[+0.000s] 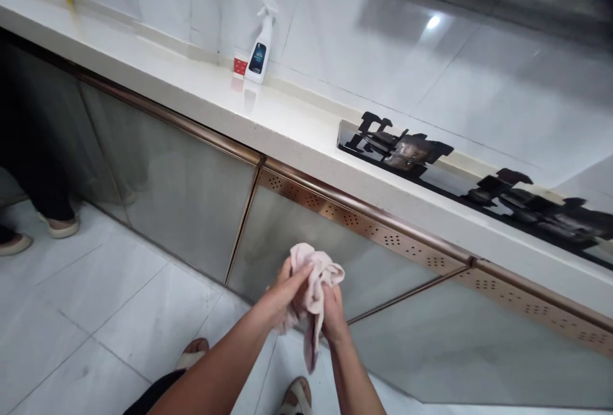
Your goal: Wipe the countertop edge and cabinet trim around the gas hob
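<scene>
A crumpled pale pink cloth point(316, 284) is bunched up between my two hands, in front of the cabinet doors and below the counter edge. My left hand point(285, 294) grips it from the left, thumb lying over the folds. From the right side my right hand point(334, 313) is closed round it, with some of its fingers hidden behind the fabric. One end of the cloth hangs down between my wrists.
On the pale counter point(191, 86) stand a white spray bottle point(258, 51) and a small red-and-white box point(240, 65). A gas stove point(407, 153) with black pot supports is at the right. Another person's legs point(36, 166) are at the far left.
</scene>
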A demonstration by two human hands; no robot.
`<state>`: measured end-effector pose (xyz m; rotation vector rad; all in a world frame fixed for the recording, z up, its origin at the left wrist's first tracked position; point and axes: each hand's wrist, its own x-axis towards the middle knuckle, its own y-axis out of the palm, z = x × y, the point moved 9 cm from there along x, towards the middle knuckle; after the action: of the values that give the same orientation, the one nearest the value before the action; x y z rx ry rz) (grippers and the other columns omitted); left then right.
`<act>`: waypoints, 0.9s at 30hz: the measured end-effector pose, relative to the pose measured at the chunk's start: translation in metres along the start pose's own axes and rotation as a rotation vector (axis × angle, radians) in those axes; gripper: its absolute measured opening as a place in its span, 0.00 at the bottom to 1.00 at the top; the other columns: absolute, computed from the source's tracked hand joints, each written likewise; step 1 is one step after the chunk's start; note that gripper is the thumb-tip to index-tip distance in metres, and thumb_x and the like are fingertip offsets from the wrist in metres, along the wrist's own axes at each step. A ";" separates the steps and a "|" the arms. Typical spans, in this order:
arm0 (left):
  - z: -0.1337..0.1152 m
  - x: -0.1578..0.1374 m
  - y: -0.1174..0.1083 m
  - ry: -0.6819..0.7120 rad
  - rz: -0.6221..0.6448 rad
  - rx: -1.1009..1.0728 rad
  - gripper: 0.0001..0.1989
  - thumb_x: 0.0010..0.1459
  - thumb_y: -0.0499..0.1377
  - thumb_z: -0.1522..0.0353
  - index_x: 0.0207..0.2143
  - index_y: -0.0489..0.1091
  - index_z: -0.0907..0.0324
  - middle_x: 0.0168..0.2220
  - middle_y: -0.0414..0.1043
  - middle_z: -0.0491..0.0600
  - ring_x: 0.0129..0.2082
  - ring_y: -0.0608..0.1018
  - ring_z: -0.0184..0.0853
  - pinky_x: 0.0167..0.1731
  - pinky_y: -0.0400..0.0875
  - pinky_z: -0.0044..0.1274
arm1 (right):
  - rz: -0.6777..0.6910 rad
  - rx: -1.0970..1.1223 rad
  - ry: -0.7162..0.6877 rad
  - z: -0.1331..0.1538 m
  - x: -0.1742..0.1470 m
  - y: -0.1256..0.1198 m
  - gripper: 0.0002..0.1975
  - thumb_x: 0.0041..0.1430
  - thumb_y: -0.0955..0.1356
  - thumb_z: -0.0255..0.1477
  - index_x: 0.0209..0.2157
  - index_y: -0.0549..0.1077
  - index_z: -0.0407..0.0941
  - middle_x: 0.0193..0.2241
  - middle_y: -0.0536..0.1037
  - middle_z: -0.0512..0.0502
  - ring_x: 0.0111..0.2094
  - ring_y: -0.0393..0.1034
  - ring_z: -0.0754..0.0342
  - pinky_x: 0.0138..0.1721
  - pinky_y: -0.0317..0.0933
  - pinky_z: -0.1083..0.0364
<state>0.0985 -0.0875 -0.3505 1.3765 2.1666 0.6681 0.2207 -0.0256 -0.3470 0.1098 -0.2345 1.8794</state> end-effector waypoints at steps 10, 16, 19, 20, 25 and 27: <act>-0.046 -0.006 -0.019 0.217 -0.283 0.043 0.34 0.51 0.67 0.56 0.57 0.62 0.54 0.46 0.78 0.50 0.40 0.82 0.35 0.41 0.76 0.25 | -0.078 -0.534 -0.451 0.045 -0.028 0.005 0.23 0.67 0.62 0.43 0.57 0.69 0.47 0.59 0.67 0.35 0.61 0.62 0.40 0.57 0.60 0.37; -0.186 0.006 0.007 0.885 -0.516 0.654 0.42 0.59 0.62 0.53 0.68 0.46 0.54 0.66 0.60 0.60 0.63 0.71 0.41 0.61 0.67 0.31 | -0.024 -0.464 -0.525 0.060 -0.043 0.022 0.09 0.67 0.62 0.30 0.45 0.73 0.48 0.47 0.74 0.41 0.50 0.71 0.48 0.48 0.66 0.47; -0.193 0.025 0.023 1.044 -0.623 0.911 0.46 0.54 0.66 0.56 0.68 0.47 0.59 0.70 0.49 0.67 0.72 0.54 0.49 0.70 0.50 0.40 | -0.031 -0.460 -0.560 0.068 -0.046 0.025 0.08 0.66 0.63 0.26 0.43 0.73 0.48 0.46 0.73 0.42 0.48 0.71 0.49 0.48 0.65 0.48; -0.183 0.031 0.020 1.055 -0.662 0.965 0.47 0.53 0.68 0.58 0.67 0.47 0.61 0.70 0.46 0.69 0.73 0.51 0.51 0.70 0.47 0.42 | -0.028 -0.463 -0.560 0.069 -0.047 0.025 0.08 0.66 0.63 0.26 0.42 0.73 0.47 0.46 0.73 0.42 0.48 0.71 0.49 0.48 0.65 0.48; -0.090 0.059 -0.047 0.743 -0.706 1.066 0.41 0.53 0.67 0.64 0.64 0.50 0.60 0.68 0.50 0.67 0.74 0.48 0.51 0.69 0.48 0.43 | -0.009 -0.468 -0.526 0.072 -0.049 0.022 0.08 0.67 0.62 0.26 0.40 0.73 0.47 0.45 0.74 0.42 0.47 0.71 0.50 0.47 0.64 0.50; -0.058 0.062 -0.074 0.580 -0.652 1.050 0.35 0.57 0.64 0.64 0.62 0.54 0.62 0.67 0.51 0.67 0.74 0.47 0.52 0.69 0.46 0.42 | -0.006 -0.462 -0.522 0.076 -0.053 0.023 0.08 0.67 0.62 0.26 0.40 0.73 0.47 0.44 0.74 0.43 0.44 0.71 0.51 0.46 0.64 0.50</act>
<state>-0.0113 -0.0663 -0.3617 0.7346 3.4242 -0.4792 0.2124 -0.0984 -0.2860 0.2822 -1.0130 1.7152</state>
